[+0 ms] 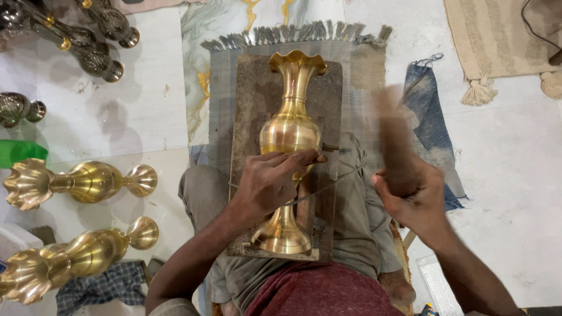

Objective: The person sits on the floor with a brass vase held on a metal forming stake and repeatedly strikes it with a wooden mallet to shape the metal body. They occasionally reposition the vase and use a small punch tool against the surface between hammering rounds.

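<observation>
A brass vase (290, 131) lying on a board (249, 105) is pinned under the closed fingers of the left hand (266, 181), beside a thin tool (332, 148). A blurred wooden mallet (395, 140) is clamped by the right hand (413, 196). Two finished vases (82, 182) lie well left of the fingers.

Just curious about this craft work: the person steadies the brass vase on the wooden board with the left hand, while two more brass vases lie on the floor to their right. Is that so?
Not quite. The left hand does steady the brass vase on the wooden board, but the two other brass vases lie on the floor to the person's left, as the head view shows.
</observation>
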Motion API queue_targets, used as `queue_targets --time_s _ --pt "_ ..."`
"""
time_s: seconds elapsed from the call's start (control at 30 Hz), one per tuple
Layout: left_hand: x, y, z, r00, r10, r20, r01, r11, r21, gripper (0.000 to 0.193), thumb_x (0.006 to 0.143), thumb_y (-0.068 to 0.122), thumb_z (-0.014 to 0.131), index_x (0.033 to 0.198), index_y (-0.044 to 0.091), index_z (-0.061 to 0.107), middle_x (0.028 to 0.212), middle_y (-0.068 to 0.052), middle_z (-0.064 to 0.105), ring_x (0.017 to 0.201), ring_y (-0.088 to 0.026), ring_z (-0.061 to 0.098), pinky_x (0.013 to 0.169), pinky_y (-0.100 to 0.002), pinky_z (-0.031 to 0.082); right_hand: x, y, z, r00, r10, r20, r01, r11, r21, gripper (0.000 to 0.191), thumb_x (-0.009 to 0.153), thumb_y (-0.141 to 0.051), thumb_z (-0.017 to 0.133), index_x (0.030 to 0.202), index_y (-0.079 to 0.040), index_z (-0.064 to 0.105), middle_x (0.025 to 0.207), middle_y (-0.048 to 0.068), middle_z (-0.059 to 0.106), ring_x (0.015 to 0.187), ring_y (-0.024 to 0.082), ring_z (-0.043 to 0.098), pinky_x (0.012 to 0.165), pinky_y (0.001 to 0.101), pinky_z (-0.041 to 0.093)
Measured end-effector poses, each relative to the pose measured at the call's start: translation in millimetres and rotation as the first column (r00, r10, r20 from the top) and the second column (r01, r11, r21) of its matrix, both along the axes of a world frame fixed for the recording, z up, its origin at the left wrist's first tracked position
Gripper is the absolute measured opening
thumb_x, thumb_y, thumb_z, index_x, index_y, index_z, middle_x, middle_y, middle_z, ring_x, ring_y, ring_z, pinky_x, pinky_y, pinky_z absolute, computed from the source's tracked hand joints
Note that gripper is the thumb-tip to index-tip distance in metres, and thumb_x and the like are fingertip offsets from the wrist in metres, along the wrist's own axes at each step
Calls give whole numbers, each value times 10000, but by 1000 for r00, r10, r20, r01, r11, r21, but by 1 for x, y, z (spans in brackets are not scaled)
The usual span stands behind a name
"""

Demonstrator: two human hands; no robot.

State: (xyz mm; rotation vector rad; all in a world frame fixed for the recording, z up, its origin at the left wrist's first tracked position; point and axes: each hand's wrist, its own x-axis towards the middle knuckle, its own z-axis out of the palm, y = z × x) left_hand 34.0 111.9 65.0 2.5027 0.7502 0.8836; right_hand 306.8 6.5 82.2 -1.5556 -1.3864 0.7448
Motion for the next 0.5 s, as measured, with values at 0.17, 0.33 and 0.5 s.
queue_targets --time_s 0.17,0.33,0.5 --pt "3 -7 6 998 47 45 -50 997 65 388 846 -37 746 1218 66 700 1070 -63 814 926 -212 804 728 -347 659 -8 4 26 974 23 226 -21 1000 -13 226 734 -123 788 889 -39 647 652 92 662 538 209 639 503 370 476" --pt "2 -10 8 999 36 40 -39 996 81 416 784 127 828 1171 52 694 1038 -83 798 900 -230 787 734 -355 640 -22 6 35 924 -18 381 -25 994 109 288 721 -90 793 967 -13 665 756 122 682 635 237 653 575 378 492" --pt "2 -10 1 999 37 13 -38 995 90 353 832 161 836 1138 70 686 983 -72 792 870 -220 779 726 -346 639 -25 5 31 839 77 539 -42 996 -77 333 610 -73 780 913 -26 650 718 121 685 595 244 670 557 386 489"
